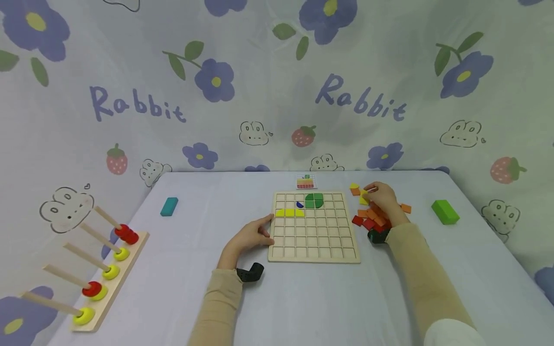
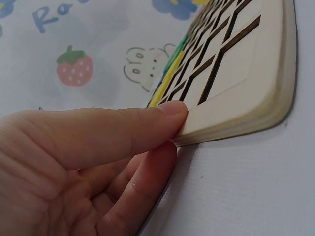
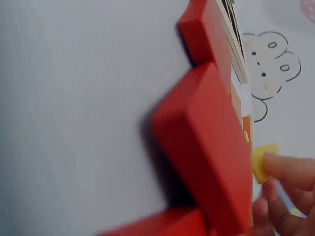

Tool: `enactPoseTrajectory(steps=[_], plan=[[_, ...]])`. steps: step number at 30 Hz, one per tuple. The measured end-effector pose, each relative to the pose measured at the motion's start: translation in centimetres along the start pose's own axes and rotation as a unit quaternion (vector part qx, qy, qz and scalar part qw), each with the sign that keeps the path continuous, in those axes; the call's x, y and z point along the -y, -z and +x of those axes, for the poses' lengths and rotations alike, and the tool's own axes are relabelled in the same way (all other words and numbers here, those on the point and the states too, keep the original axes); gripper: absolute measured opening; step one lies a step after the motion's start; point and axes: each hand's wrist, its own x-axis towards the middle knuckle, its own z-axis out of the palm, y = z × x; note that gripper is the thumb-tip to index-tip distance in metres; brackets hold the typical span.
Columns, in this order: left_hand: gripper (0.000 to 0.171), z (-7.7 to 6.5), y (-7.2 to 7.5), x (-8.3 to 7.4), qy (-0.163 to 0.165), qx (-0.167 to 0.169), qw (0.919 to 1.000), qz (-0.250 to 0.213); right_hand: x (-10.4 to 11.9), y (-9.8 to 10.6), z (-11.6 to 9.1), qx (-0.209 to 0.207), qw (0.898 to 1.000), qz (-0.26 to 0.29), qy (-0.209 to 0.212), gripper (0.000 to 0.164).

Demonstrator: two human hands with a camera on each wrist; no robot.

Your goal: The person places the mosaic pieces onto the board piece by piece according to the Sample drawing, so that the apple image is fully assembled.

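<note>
- The tabletop (image 1: 320, 302) lies under the board and stretches out on every side of it.
- The rack (image 1: 117, 283), with red and yellow rings on its pegs, stands well to the left of the board.
- The board (image 1: 311, 235), gridded wood, lies flat.
- The pile (image 1: 372, 216) of red, orange and yellow tiles sits just right of the board.
- The left hand (image 1: 251, 235) is at the board's left edge, thumb on its top border and a finger against the edge below, gripping it.
- The right hand (image 1: 384, 197) is right of the board; its fingers pinch a yellow tile (image 3: 259, 164).
- The green block (image 1: 445, 212) lies well right of the board.
- The card (image 1: 306, 181) lies just beyond the board's far edge.
- The teal block (image 1: 169, 206) lies well left of the board.
- The green pieces (image 1: 314, 199) fill cells in the board's two far rows.
- The yellow pieces (image 1: 290, 213) line the left of the board's third row from the far edge.
- The blue piece (image 1: 300, 204) is in the board's second row from that edge.
</note>
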Motion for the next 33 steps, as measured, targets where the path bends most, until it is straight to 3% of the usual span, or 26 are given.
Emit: enactPoseTrajectory(steps=[4, 9, 20, 27, 33], plan=[[0.082, 0.1, 0.1, -0.1, 0.006, 0.0, 1.0, -0.002, 0.9, -0.1, -0.6, -0.005, 0.999, 0.035, -0.01, 0.035], [0.082, 0.1, 0.2, -0.3, 0.003, -0.005, 0.9999, -0.01, 2.6, -0.8, -1.2, 0.002, 0.998, 0.051, 0.03, 0.034], [0.083, 0.0, 0.1, -0.1, 0.008, -0.005, 0.9999, -0.011, 6.3, -5.7, -2.8, 0.114, 0.984, 0.093, 0.103, 0.034], [0.083, 0.0, 0.1, -0.1, 0.012, -0.003, 0.9998, -0.013, 7.3, -8.5, -2.8, 0.155, 0.977, 0.04, 0.139, 0.026], [0.083, 0.0, 0.1, -0.2, 0.01, -0.005, 0.9999, -0.01, 7.8, -9.6, -2.5, 0.156, 0.967, -0.054, 0.194, 0.014]])
